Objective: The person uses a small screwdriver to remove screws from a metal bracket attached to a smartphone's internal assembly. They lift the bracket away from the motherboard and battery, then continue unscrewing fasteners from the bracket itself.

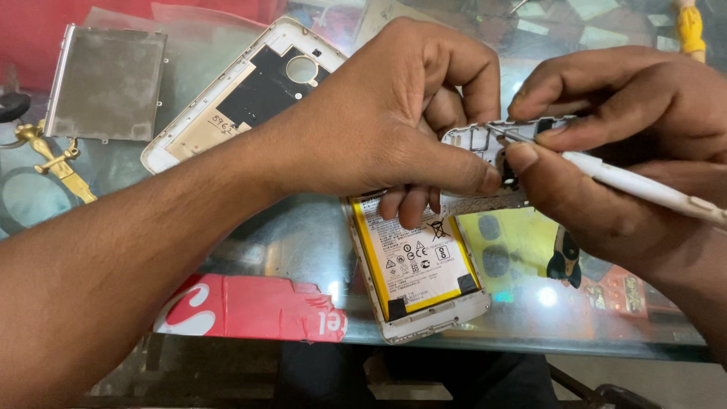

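Note:
An opened phone body (pixel 424 261) lies on the glass table, its yellow-edged battery showing. My left hand (pixel 394 113) presses down on its upper part, thumb and fingers gripping the exposed board area (pixel 485 140). My right hand (pixel 606 144) holds a white-handled tool (pixel 644 185) like a pen, its thin metal tip resting on the top of the board between my two thumbs.
A detached phone back cover (pixel 242 95) lies at the upper left, with a grey metal plate (pixel 106 83) beside it. A brass-coloured tool (pixel 57 163) sits at the far left. Red tape (pixel 250 307) runs along the glass table's near edge (pixel 530 344). Small black pliers (pixel 564 261) lie under my right hand.

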Available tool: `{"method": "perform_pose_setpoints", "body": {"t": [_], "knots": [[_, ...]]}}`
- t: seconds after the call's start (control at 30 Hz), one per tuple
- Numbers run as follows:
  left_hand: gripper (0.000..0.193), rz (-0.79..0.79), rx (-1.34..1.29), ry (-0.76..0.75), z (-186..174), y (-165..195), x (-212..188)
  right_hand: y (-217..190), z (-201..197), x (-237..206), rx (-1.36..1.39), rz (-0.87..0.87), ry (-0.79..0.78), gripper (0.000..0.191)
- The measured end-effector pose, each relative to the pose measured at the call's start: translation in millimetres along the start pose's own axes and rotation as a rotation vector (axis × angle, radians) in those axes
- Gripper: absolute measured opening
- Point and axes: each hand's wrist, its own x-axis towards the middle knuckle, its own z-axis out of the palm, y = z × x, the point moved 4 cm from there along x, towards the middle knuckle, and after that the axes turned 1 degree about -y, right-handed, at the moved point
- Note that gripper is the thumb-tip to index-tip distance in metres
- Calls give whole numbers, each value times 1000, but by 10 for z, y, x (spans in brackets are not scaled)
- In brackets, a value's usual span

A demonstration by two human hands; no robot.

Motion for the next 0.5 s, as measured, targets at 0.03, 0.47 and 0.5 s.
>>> {"method": "perform_pose_setpoints", "body": {"t": [0.03, 0.47, 0.5], "knots": [[20, 5, -6, -5, 6, 3, -1, -8, -12, -43, 25, 45, 7, 25], [22, 6, -34, -19, 22, 4, -10, 13, -11, -136, 159, 173, 45, 24], [22, -11, -29, -14, 15, 2, -9, 8, -11, -132, 140, 172, 39, 23]]}}
